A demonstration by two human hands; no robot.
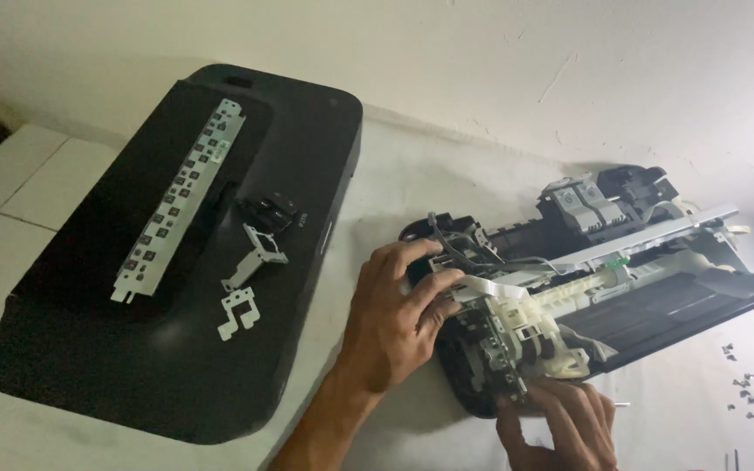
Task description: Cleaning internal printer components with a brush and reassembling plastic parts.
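Black plastic fills the frame: the removed printer cover [176,288] lies at the left, carrying a long metal strip [181,196], two small brackets [246,283] and a dark small part [268,211]. At centre right I hold the stripped printer chassis [586,279]; my left hand [394,318] curls closed around its near end, my right hand [560,423] pinches the white gear assembly [517,336] at lower right. Loose screws [743,388] sit at the far right. Disassembly looks well advanced, though the inner mechanism remains in place.
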